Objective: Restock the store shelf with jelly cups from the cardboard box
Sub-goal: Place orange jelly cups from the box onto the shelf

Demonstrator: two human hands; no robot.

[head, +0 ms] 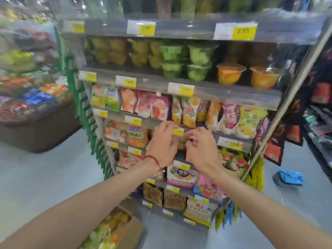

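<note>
- Head view, far left: low brown display bin (pixel 36 133) of mixed packets on the floor, not part of the job.
- Bottom left: cardboard box (pixel 133 232) on the floor at the foot of the store shelf (pixel 224 97), flaps open. Yellow and orange jelly stock (pixel 107 229) fills what shows of it, so I'd say plenty is left to move.
- Left hand (pixel 164 144), red string bracelet (pixel 152 159) on the wrist, is up at the middle shelf rail, fingers curled just beside a yellow price tag (pixel 178 132). Too blurred to tell whether it holds anything.
- Right hand (pixel 201 150) is close beside it at the same rail, fingers and thumb bunched as if pinching something small. Can't make out what, or whether it's a real grip.
- Both hands work a gap in the bag row, well below the cup shelf.
- Jelly cups on the shelf, upper tier: yellowish cups (pixel 111 51) stacked two high, green cups (pixel 185 60) two high, orange cups (pixel 231 73) only one layer, with dark space above them.
- Judgement: the orange section is the obvious slot to top up. Restock is partway at best.
- Far right: blue packet (pixel 289 177) lying loose on the floor.
</note>
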